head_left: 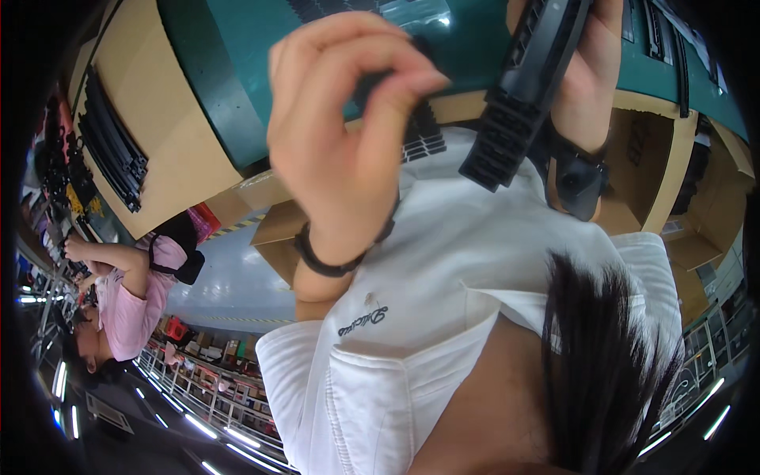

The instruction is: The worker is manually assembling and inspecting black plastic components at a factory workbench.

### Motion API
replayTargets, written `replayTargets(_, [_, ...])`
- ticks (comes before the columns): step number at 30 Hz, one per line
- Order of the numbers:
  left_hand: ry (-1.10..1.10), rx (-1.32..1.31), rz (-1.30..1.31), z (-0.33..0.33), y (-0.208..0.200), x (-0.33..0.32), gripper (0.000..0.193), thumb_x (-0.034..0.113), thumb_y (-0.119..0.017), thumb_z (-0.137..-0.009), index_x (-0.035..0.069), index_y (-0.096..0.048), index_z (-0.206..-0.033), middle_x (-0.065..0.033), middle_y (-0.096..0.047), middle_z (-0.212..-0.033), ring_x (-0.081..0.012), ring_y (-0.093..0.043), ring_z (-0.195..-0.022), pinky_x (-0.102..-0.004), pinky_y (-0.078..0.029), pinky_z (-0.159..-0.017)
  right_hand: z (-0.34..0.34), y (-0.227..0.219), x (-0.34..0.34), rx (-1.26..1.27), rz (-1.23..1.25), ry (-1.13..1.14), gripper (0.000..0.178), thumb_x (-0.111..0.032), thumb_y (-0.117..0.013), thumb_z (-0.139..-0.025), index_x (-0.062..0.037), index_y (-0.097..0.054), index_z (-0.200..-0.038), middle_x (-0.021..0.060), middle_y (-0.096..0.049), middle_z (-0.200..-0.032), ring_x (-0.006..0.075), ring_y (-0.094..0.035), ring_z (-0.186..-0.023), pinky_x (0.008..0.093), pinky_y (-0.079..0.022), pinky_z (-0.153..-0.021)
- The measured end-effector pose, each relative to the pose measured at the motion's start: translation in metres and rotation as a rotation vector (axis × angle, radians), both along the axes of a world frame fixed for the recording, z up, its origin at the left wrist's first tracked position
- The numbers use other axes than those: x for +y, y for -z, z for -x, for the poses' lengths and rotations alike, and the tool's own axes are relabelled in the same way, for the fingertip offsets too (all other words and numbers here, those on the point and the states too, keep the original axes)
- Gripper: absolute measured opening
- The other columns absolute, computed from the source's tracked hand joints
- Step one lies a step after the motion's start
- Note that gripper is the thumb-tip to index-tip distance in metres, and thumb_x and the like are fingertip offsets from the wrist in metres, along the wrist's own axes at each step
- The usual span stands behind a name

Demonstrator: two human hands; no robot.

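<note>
At green worktable (467, 47), shelving (229, 380) and strip lights (196, 425) beyond, right hand (584, 91) clamps black ribbed part (522, 99); left hand (340, 131) curled, blurred, can't tell if gripping.

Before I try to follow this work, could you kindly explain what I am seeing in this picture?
There is no machine here: a person works with two bare hands. The single picture comes from a wide fisheye camera worn on the head, looking down, so straight edges bend near its rim. The person's white shirt fills the lower middle. The right hand holds a black ridged part. The left hand is raised with curled fingers; blur hides whether it grips anything. Beyond is a green table, with black strips at upper right. A co-worker in pink appears at left.
</note>
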State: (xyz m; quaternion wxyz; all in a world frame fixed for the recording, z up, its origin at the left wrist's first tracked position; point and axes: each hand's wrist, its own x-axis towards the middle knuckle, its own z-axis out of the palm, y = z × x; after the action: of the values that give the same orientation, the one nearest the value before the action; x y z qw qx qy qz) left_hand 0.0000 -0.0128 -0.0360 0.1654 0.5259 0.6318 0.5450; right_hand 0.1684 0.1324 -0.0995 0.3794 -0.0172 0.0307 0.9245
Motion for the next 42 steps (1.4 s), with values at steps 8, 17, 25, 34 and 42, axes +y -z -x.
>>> replayTargets(8, [0.145, 0.389, -0.190, -0.014, -0.025, 0.009, 0.019, -0.001, -0.085, -0.063, 0.003, -0.076, -0.080, -0.0107, -0.070, -0.093, -0.0230, -0.060, -0.090, -0.0322, -0.046, -0.079, 0.008, -0.018, 0.001, 0.011, 0.011, 0.011, 0.031, -0.022, -0.067, -0.101, 0.0016, -0.059, -0.119, 0.0072, -0.062, -0.104, 0.0205, -0.067, -0.096, 0.0426, -0.062, -0.094])
replayTargets(17, [0.269, 0.568, -0.380, 0.029, -0.005, 0.018, 0.018, 0.003, -0.087, -0.063, 0.006, -0.077, -0.078, -0.0096, -0.070, -0.094, -0.0211, -0.059, -0.088, -0.0314, -0.046, -0.077, 0.016, -0.021, -0.002, 0.033, 0.051, 0.003, 0.029, -0.020, -0.067, -0.100, 0.0019, -0.059, -0.118, 0.0074, -0.061, -0.101, 0.0204, -0.067, -0.095, 0.0439, -0.063, -0.092])
replayTargets(25, [-0.077, 0.693, 0.170, -0.030, -0.047, 0.006, 0.018, -0.001, -0.087, -0.065, 0.004, -0.077, -0.080, -0.0113, -0.070, -0.095, -0.0199, -0.060, -0.088, -0.0284, -0.046, -0.073, 0.024, -0.009, 0.000, 0.117, 0.027, -0.033, 0.028, -0.021, -0.067, -0.101, 0.0016, -0.058, -0.115, 0.0078, -0.061, -0.100, 0.0210, -0.068, -0.095, 0.0462, -0.063, -0.093])
replayTargets(34, [0.110, 0.365, -0.277, 0.001, -0.002, 0.010, 0.020, 0.001, -0.088, -0.064, 0.004, -0.078, -0.081, -0.0102, -0.069, -0.093, -0.0189, -0.060, -0.085, -0.0268, -0.046, -0.071, 0.017, -0.023, 0.001, 0.103, 0.060, -0.039, 0.027, -0.020, -0.067, -0.101, 0.0020, -0.057, -0.114, 0.0090, -0.062, -0.100, 0.0220, -0.069, -0.095, 0.0472, -0.063, -0.093])
replayTargets(42, [0.025, 0.653, -0.176, -0.017, -0.026, 0.007, 0.028, 0.017, -0.092, -0.057, 0.011, -0.083, -0.082, -0.0035, -0.068, -0.088, -0.0157, -0.058, -0.078, -0.0286, -0.040, -0.067, 0.016, -0.012, 0.004, 0.092, -0.023, -0.018, 0.026, -0.019, -0.068, -0.100, 0.0017, -0.059, -0.113, 0.0095, -0.063, -0.101, 0.0223, -0.070, -0.096, 0.0444, -0.063, -0.094])
